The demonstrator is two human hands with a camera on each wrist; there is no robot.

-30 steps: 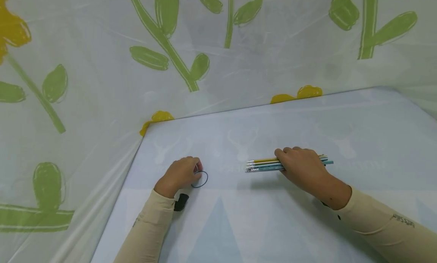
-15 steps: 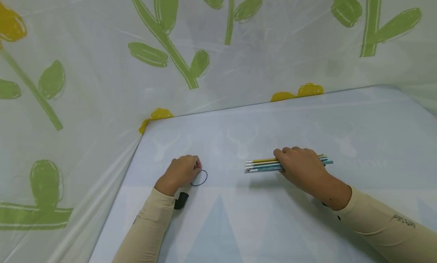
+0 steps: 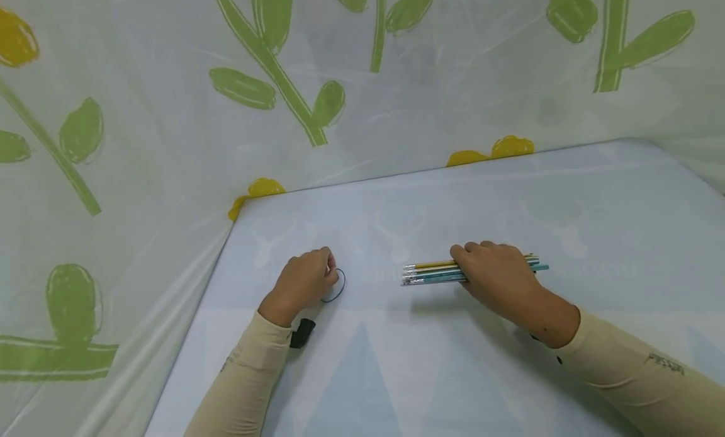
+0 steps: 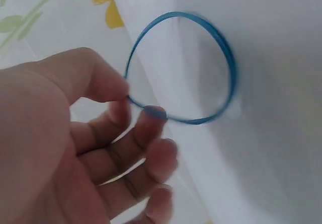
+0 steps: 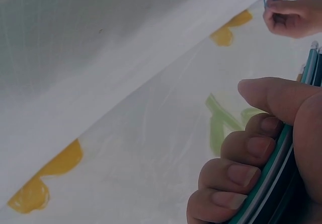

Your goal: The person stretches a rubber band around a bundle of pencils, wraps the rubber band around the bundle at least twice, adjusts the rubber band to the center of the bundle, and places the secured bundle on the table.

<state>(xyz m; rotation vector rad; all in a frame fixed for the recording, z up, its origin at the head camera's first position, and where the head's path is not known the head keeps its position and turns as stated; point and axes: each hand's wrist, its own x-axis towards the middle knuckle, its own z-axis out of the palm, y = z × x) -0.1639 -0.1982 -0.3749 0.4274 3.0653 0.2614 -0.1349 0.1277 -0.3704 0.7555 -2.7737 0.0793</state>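
Between thumb and fingers my left hand pinches a thin blue rubber band, which stands out as a round loop in the left wrist view. Another fingertip touches the lower side of the loop. On the right, my right hand grips a bundle of pencils round the middle, its fingers curled under them. The pencils are yellow, white and teal and lie roughly level above the table. Their metal-and-eraser ends point toward the left hand, and the other ends stick out behind the right hand.
A table with a pale blue and white cover lies beneath both hands. Behind it and to the left hangs a white sheet printed with green leaves and yellow flowers. A black strap piece shows at the left wrist.
My left hand has risen slightly with the rubber band, and its fingers have shifted on the loop. The right hand keeps its grip on the pencils, almost unmoved.
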